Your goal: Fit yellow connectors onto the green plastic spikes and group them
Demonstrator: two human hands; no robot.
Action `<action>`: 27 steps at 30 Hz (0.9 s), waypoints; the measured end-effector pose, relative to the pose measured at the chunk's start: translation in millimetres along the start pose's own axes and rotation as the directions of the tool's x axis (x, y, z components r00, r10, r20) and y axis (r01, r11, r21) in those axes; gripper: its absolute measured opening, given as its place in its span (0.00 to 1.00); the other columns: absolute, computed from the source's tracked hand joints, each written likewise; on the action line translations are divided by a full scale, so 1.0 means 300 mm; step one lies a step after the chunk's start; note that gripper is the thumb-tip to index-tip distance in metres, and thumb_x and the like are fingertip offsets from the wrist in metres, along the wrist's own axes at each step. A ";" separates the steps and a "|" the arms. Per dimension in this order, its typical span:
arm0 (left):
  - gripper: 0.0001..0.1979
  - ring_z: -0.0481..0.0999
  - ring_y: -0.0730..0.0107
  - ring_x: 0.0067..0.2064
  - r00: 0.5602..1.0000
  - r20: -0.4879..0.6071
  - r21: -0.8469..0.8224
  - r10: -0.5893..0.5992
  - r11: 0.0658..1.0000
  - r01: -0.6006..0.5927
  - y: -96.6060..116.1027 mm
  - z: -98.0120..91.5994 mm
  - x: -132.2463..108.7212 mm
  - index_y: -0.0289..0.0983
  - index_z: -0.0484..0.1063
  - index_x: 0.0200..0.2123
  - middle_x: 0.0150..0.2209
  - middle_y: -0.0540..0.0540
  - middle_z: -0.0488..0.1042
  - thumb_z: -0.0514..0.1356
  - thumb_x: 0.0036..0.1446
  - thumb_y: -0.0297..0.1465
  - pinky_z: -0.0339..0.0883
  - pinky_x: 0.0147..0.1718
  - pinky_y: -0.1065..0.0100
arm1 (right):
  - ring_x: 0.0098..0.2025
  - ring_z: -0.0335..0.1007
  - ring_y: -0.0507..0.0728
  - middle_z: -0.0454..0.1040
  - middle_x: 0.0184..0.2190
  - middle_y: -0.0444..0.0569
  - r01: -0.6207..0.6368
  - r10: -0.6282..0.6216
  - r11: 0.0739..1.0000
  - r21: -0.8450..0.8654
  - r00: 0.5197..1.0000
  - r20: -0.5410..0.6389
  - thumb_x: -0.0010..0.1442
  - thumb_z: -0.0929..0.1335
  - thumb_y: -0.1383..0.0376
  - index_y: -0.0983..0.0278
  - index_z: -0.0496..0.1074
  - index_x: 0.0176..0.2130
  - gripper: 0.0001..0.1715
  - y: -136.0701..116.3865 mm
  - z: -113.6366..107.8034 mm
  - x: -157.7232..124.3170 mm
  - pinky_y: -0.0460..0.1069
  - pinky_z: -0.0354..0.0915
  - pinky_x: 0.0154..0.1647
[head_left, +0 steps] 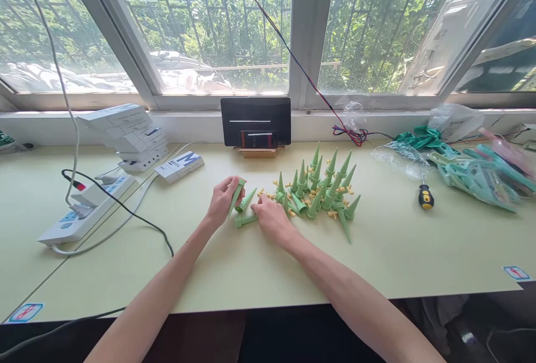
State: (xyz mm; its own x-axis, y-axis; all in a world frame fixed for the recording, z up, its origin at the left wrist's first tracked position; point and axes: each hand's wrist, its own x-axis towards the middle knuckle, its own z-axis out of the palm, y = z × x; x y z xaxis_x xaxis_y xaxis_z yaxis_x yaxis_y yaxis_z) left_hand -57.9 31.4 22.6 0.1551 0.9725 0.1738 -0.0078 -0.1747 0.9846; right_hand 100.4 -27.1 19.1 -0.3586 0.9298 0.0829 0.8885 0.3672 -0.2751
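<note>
My left hand (221, 200) is closed around a green cone-shaped spike (237, 195), holding it just above the pale green table (251, 273). My right hand (272, 219) rests on the table with its fingers curled, fingertips down among small yellow pieces (263, 192); what they pinch, if anything, is hidden. Two loose green spikes (246, 212) lie between my hands. A cluster of several green spikes (322, 190) stands and lies just right of my right hand, with more yellow bits scattered among them.
A tablet with a phone on a wooden stand (255, 128) sits against the windowsill. A power strip (84, 209) with cables and stacked white boxes (129, 137) are at left. A screwdriver (426, 196) and plastic bags of green parts (473, 170) lie at right.
</note>
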 end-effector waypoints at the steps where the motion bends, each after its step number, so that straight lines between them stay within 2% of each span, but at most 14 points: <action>1: 0.18 0.60 0.77 0.18 1.000 0.001 -0.003 0.000 1.000 0.000 -0.001 -0.001 0.000 0.36 0.71 0.36 0.22 0.49 0.69 0.59 0.60 0.48 0.54 0.16 0.72 | 0.31 0.69 0.54 0.69 0.41 0.53 0.003 -0.003 1.000 -0.003 1.000 -0.001 0.65 0.61 0.75 0.64 0.74 0.37 0.13 0.000 0.002 0.002 0.47 0.58 0.30; 9: 0.17 0.61 0.77 0.19 1.000 0.000 -0.002 0.013 1.000 -0.013 0.002 -0.008 0.003 0.36 0.71 0.35 0.22 0.50 0.69 0.59 0.61 0.46 0.54 0.17 0.73 | 0.32 0.71 0.55 0.69 0.39 0.52 0.047 -0.050 0.997 -0.060 0.998 -0.046 0.64 0.61 0.76 0.64 0.72 0.40 0.13 0.001 0.033 0.031 0.47 0.61 0.30; 17: 0.16 0.61 0.78 0.18 1.000 -0.012 -0.024 0.018 1.000 -0.018 -0.008 -0.014 0.014 0.36 0.72 0.37 0.22 0.50 0.68 0.59 0.62 0.44 0.54 0.17 0.73 | 0.32 0.72 0.56 0.69 0.39 0.51 0.064 -0.068 0.996 -0.059 0.996 -0.063 0.66 0.61 0.74 0.63 0.70 0.43 0.12 0.003 0.029 0.039 0.48 0.63 0.30; 27: 0.17 0.61 0.77 0.18 0.999 -0.028 -0.016 0.045 0.999 -0.046 -0.006 -0.015 0.016 0.36 0.73 0.36 0.22 0.49 0.68 0.60 0.61 0.45 0.55 0.16 0.72 | 0.30 0.69 0.53 0.65 0.41 0.49 0.073 -0.081 0.995 -0.070 0.989 -0.124 0.66 0.62 0.72 0.63 0.69 0.42 0.08 0.005 0.046 0.046 0.46 0.61 0.28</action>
State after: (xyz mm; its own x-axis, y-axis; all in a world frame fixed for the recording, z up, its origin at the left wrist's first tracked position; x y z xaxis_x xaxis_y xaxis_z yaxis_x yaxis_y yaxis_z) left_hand -61.6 37.0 21.6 0.1265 0.9676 0.2186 -0.0307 -0.2164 0.9758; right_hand 92.9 -14.1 6.5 -0.3914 0.8928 0.2231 0.8778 0.4350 -0.2007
